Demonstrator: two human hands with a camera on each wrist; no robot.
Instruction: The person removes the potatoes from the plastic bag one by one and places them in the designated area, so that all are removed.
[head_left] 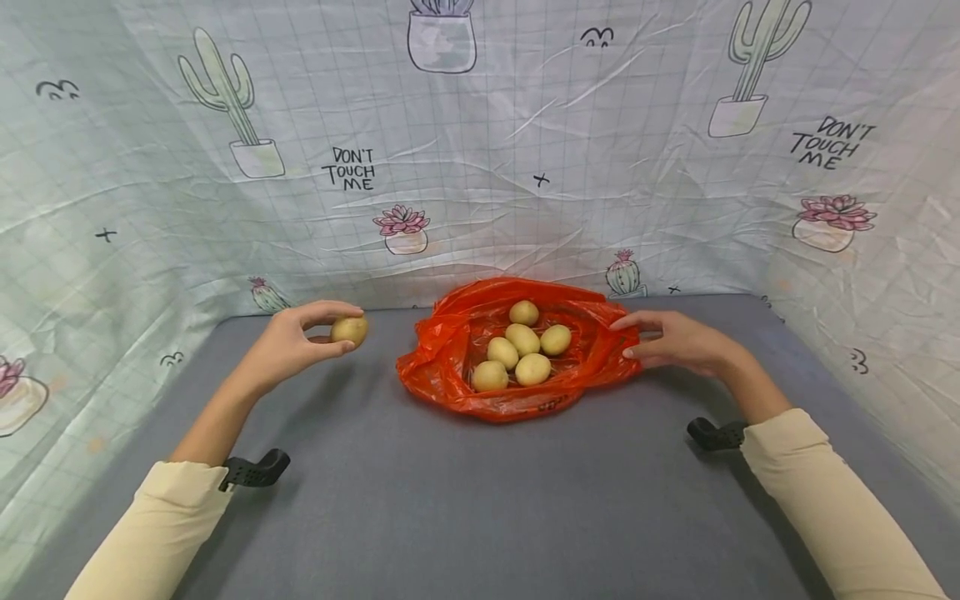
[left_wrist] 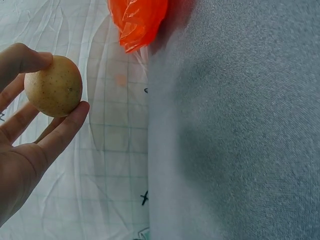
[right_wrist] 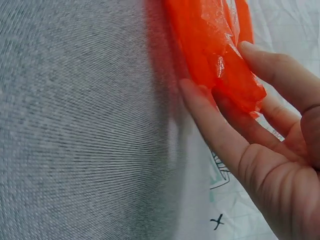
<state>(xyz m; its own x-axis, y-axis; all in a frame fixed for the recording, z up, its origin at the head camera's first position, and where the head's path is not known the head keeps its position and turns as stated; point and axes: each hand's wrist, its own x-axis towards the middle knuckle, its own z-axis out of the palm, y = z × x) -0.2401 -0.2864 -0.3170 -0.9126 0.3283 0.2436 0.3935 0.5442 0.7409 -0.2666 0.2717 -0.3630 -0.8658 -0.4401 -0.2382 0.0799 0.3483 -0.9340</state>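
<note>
My left hand (head_left: 288, 343) pinches a round yellow potato (head_left: 349, 332) between thumb and fingers, raised over the table to the left of the bag. In the left wrist view the potato (left_wrist: 53, 86) shows small brown specks. An orange-red plastic bag (head_left: 438, 379) lies spread with its mouth wide at the back middle. Several potatoes (head_left: 522, 339) sit inside it in a loose cluster. At the bag's right end, my right hand (head_left: 686, 343) holds the crumpled edge. The right wrist view has the thumb on one side of the plastic (right_wrist: 215, 55) and fingers on the other.
A grey cloth covers the table (head_left: 480, 500). Behind it and along both sides hangs a pale wrinkled curtain (head_left: 495, 167) printed with cacti and lettering. Black wrist straps (head_left: 258, 469) stick out at both cuffs.
</note>
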